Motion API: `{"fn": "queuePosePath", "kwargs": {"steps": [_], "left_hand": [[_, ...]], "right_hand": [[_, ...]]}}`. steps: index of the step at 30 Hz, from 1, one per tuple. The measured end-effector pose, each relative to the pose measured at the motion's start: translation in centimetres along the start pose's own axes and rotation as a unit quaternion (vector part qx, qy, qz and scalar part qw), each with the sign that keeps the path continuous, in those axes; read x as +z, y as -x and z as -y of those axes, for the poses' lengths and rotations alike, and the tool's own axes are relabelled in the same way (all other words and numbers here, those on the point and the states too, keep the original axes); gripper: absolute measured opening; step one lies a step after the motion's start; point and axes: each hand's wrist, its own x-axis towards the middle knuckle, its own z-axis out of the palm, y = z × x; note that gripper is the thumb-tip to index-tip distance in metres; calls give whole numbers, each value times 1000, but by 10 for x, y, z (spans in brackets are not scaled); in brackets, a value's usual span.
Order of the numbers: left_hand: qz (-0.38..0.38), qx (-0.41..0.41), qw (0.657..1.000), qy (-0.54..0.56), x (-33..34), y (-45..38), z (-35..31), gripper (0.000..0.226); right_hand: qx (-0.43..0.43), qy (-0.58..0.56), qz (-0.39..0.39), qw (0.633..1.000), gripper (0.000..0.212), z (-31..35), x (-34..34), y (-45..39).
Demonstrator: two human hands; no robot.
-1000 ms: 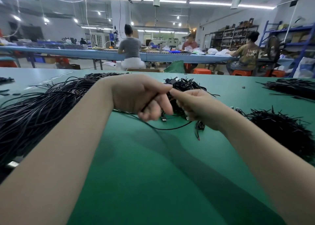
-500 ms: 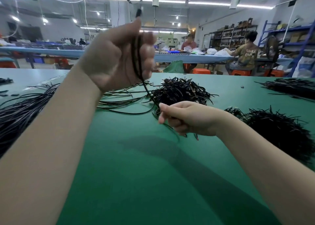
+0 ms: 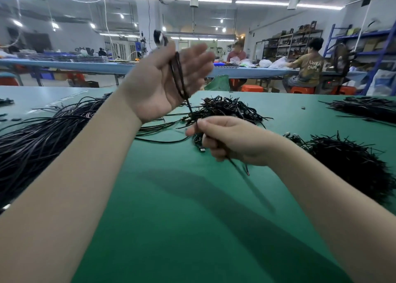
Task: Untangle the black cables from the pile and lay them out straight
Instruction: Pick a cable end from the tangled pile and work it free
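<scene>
My left hand (image 3: 165, 83) is raised above the green table (image 3: 171, 218), palm toward me with the fingers spread. A pair of black cables (image 3: 179, 76) runs down across the palm, pinched under the thumb, with the plug ends (image 3: 159, 39) sticking up above the hand. The cables stretch down to my right hand (image 3: 231, 139), which pinches them just in front of the tangled pile (image 3: 227, 109). Their loose ends (image 3: 237, 169) trail out below my right fist.
A long spread of black cables (image 3: 42, 137) lies along the left of the table. Two more bundles sit at the right (image 3: 347, 158) and far right (image 3: 364, 109). People sit at a blue bench (image 3: 85, 65) behind, with shelving beyond.
My left hand rose from the table to head height, drawing the cables up out of the pile, and its fingers have spread. My right hand stayed low, gripping the same cables.
</scene>
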Motion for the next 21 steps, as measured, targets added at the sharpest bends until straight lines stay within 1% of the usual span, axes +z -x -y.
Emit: {"fn": "queuePosePath", "kwargs": {"steps": [1, 2, 4, 5, 6, 7, 8, 9, 10, 11, 13, 14, 15, 16, 18, 19, 21], "left_hand": [[23, 2, 1000, 0, 3, 3, -4, 43], [44, -10, 999, -16, 5, 7, -8, 37], [94, -74, 988, -94, 5, 13, -12, 28], [116, -128, 973, -155, 5, 14, -10, 29], [124, -190, 946, -232, 5, 14, -5, 34], [114, -249, 912, -306, 6, 11, 3, 39], [92, -293, 882, -356, 8, 8, 11, 46], [62, -313, 870, -375, 9, 3, 19, 51], [28, -308, 877, -368, 10, -1, 25, 53], [-7, -282, 895, -347, 11, -5, 29, 53], [-79, -195, 942, -260, 11, -8, 29, 47], [-112, -143, 962, -204, 10, -8, 26, 45], [-134, -97, 974, -155, 8, -8, 22, 44], [-140, -62, 982, -114, 7, -8, 17, 45], [-116, -26, 992, -47, 6, -5, 9, 45], [-106, -23, 994, -25, 7, -3, 7, 43], [-99, -34, 994, -29, 9, -2, 6, 37]], "right_hand": [[19, 31, 1, 999, 34, -7, -1, -1], [33, 55, -19, 998, 36, -11, -3, -1], [41, 106, -119, 986, 39, -11, -11, -1], [38, 142, -178, 973, 42, -9, -17, 1], [31, 176, -230, 957, 47, -6, -23, 2], [16, 200, -270, 942, 49, -1, -28, 4], [-11, 213, -297, 931, 47, 4, -31, 4], [-42, 219, -310, 924, 45, 10, -31, 5], [-66, 213, -307, 925, 43, 16, -28, 4], [-79, 193, -289, 934, 41, 21, -22, 4], [-83, 117, -221, 965, 30, 29, -8, 2], [-79, 79, -183, 977, 27, 30, -1, 2], [-68, 46, -147, 986, 27, 29, 4, 2], [-53, 20, -113, 992, 27, 26, 9, 1], [-19, 1, -71, 997, 27, 16, 15, -1], [-5, 5, -68, 998, 28, 10, 17, -1], [13, 24, -89, 996, 28, 0, 16, -2]]}}
